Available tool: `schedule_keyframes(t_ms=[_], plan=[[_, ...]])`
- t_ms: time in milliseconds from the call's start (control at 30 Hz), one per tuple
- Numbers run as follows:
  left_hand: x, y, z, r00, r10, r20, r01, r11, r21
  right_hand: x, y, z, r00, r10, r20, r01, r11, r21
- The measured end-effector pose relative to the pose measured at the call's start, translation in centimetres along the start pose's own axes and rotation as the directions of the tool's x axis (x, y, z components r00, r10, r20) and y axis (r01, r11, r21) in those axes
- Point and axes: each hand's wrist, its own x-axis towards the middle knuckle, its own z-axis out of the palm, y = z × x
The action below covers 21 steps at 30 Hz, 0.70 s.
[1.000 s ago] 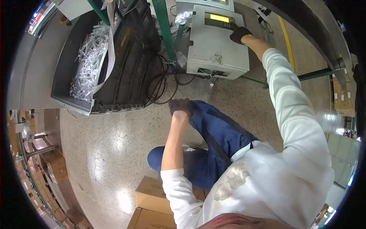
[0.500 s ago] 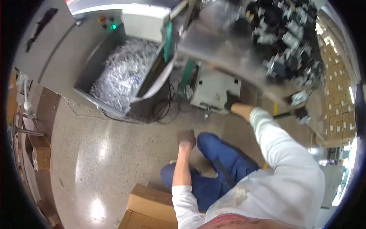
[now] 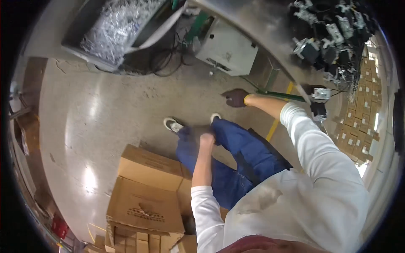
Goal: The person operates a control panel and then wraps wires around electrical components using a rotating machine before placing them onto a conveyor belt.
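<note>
Hanging over glossy floor (image 3: 126, 101) — gloved right hand (image 3: 236, 98), fingers (image 3: 228, 93) half-open, empty; left hand (image 3: 203, 133) blurred — can't tell.

Dark bin (image 3: 82, 25) of silvery strips (image 3: 116, 36) toward eleven o'clock. Counter (image 3: 261, 21) at one o'clock, black-and-silver parts (image 3: 333, 46) heaped on it at two. Stacked cartons (image 3: 363, 107) at three. Cardboard box (image 3: 145, 202) at seven.

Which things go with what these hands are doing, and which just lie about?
Probably with the work:
right hand, gloved, apparently empty
left hand, blurred
pale cabinet, near the right hand

Apparently lying about:
cardboard box
bin of shiny strips
silvery parts
</note>
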Motion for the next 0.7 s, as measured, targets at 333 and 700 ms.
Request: schedule_keyframes(t_ms=[333, 700], plan=[[12.1, 5.8, -13.6, 0.958, -0.263, 0.113, 0.251, 0.962, 0.107, 4.2, 9.5, -5.9, 0.681, 0.371, -0.632, -0.249, 0.928, 0.276], [10.9, 9.6, -8.8, 0.881, -0.309, 0.359, 0.327, 0.945, 0.013, 4.9, 11.0, -8.4, 0.795, 0.333, -0.507, -0.391, 0.92, -0.01]])
